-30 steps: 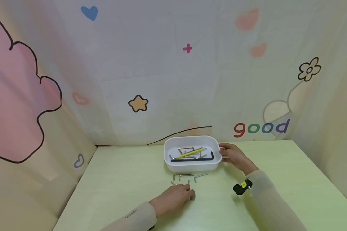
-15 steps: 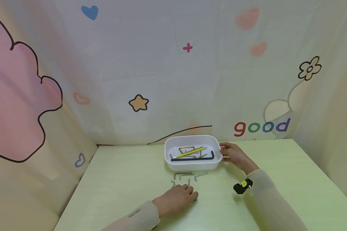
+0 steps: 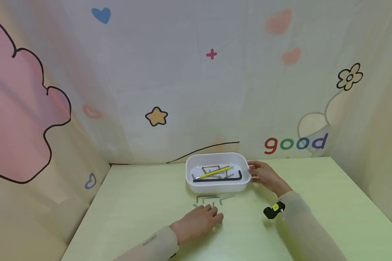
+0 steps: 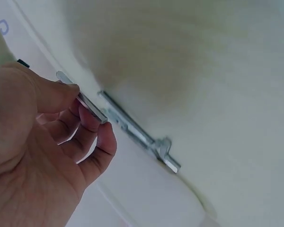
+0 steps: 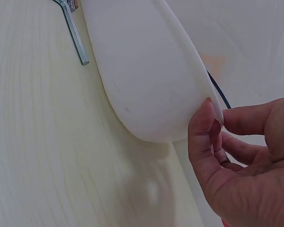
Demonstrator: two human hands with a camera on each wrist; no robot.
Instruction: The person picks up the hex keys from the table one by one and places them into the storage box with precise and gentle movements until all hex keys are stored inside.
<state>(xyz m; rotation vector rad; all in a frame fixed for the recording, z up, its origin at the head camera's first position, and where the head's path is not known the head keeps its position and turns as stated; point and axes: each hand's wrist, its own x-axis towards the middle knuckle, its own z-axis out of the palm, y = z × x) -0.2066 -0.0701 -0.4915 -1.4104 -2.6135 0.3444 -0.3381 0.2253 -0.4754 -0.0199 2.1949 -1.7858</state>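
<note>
My left hand [image 3: 197,224] is low over the table in front of the tray. In the left wrist view its thumb and fingertips pinch a silver hex key [image 4: 92,108], and further silver hex keys [image 4: 132,125] lie just beyond. With thumb and fingers, my right hand [image 3: 266,177] grips the right end of a white plastic tray [image 3: 219,188]; the right wrist view shows the rim between them. Inside the tray are a yellow pen-like stick [image 3: 214,173], a long black hex key [image 3: 217,179] and several smaller metal ones.
Between tray and left hand lie a brownish hex key [image 3: 207,196] and a silver hex key [image 3: 227,198] on the pale green table [image 3: 143,203]. A printed curtain [image 3: 183,79] hangs behind the table's back edge.
My left hand has shifted slightly right, then a little back up and left, staying over the loose hex keys. The right hand and the tray look still.
</note>
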